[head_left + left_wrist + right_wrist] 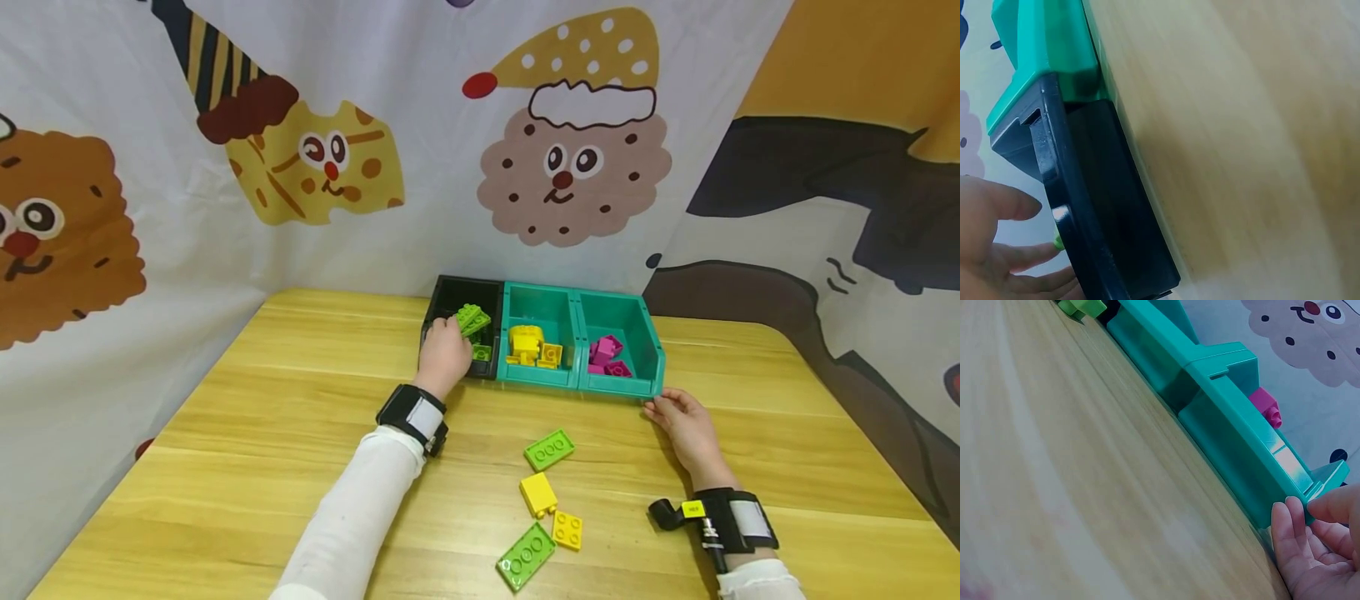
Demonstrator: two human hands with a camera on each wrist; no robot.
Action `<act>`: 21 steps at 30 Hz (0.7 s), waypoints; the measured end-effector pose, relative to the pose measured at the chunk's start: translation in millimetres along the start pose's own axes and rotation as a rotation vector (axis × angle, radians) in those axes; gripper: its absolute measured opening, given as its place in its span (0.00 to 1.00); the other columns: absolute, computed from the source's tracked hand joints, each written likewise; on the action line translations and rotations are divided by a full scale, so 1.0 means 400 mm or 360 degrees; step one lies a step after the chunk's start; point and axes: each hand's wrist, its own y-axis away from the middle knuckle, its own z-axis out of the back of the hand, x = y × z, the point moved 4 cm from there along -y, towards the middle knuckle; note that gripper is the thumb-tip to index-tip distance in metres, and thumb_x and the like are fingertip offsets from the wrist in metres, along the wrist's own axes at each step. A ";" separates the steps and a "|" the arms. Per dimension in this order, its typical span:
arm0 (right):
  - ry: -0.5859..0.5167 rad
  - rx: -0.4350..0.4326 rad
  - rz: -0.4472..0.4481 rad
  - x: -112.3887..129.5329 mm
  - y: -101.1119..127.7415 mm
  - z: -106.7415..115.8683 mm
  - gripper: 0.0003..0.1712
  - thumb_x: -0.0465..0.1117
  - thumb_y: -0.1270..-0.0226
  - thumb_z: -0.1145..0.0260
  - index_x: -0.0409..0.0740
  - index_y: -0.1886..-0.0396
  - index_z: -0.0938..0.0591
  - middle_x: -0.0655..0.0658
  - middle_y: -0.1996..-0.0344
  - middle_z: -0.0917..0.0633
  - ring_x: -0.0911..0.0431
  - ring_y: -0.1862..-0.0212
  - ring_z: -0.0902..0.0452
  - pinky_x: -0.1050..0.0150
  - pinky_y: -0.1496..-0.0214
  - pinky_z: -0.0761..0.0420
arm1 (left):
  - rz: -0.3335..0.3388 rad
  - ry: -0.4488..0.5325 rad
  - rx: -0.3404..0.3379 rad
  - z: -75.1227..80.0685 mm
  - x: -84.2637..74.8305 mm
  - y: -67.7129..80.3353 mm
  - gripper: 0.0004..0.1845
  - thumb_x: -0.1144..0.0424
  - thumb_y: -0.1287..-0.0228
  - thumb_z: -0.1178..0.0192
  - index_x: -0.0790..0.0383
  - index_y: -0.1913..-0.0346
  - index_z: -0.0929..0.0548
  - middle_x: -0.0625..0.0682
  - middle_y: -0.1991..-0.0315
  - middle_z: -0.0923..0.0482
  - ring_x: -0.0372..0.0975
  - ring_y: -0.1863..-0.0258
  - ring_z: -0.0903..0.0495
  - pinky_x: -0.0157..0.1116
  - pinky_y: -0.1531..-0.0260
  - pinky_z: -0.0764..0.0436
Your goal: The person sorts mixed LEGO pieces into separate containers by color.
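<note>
My left hand (pixel 444 354) reaches over the front of the black bin (pixel 459 289), by light green bricks (pixel 471 320) in it. In the left wrist view its thumb stands apart from the fingers (pixel 1025 256), and a sliver of green shows by one fingertip; the bin wall hides the rest. At the right end, my right hand (pixel 684 427) pinches the front corner of a teal bin (pixel 647 346) between thumb and fingers. That bin holds magenta bricks (pixel 606 357). Yellow bricks (pixel 528 343) lie in the middle teal bin (pixel 536 298).
In front of the bins, two green bricks (pixel 550 450) (pixel 527 557) and two yellow bricks (pixel 538 495) (pixel 567 530) lie on the wooden table (pixel 247 467). A printed cloth (pixel 435 167) hangs behind the bins.
</note>
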 end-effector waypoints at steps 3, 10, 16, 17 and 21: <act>0.0002 -0.0003 -0.0016 0.001 0.001 -0.002 0.19 0.34 0.27 0.50 0.24 0.44 0.38 0.54 0.66 0.24 0.70 0.64 0.23 0.77 0.56 0.21 | 0.0023 -0.0020 0.0068 -0.006 0.004 0.000 0.26 0.64 0.33 0.47 0.76 0.36 0.34 0.70 0.42 0.31 0.58 0.42 0.30 0.48 0.39 0.31; 0.0036 -0.0005 -0.0031 0.005 0.001 -0.006 0.20 0.35 0.26 0.51 0.24 0.43 0.39 0.54 0.64 0.25 0.70 0.63 0.23 0.77 0.56 0.21 | 0.0035 -0.0070 0.0210 -0.015 0.009 0.002 0.29 0.62 0.32 0.49 0.76 0.34 0.39 0.68 0.38 0.33 0.57 0.35 0.36 0.46 0.33 0.38; 0.0006 -0.0001 -0.0043 0.007 0.002 -0.005 0.19 0.35 0.27 0.50 0.25 0.43 0.38 0.53 0.64 0.25 0.69 0.63 0.23 0.76 0.56 0.21 | 0.0028 -0.0016 0.0209 -0.009 0.006 0.007 0.27 0.62 0.32 0.47 0.74 0.35 0.35 0.69 0.37 0.34 0.57 0.35 0.36 0.47 0.34 0.37; 0.0003 0.0000 -0.0047 0.007 0.002 -0.004 0.20 0.35 0.27 0.50 0.25 0.43 0.38 0.53 0.64 0.25 0.69 0.63 0.23 0.76 0.56 0.21 | 0.0019 -0.0005 0.0196 -0.007 0.004 0.007 0.27 0.62 0.32 0.47 0.74 0.35 0.35 0.69 0.37 0.34 0.57 0.36 0.36 0.47 0.34 0.37; -0.0001 0.0001 -0.0048 0.006 0.004 -0.003 0.20 0.35 0.26 0.50 0.24 0.42 0.39 0.55 0.64 0.25 0.69 0.63 0.23 0.77 0.56 0.21 | -0.0011 0.0047 0.0160 0.007 -0.008 0.012 0.28 0.61 0.32 0.46 0.73 0.34 0.35 0.68 0.37 0.35 0.57 0.35 0.36 0.48 0.34 0.36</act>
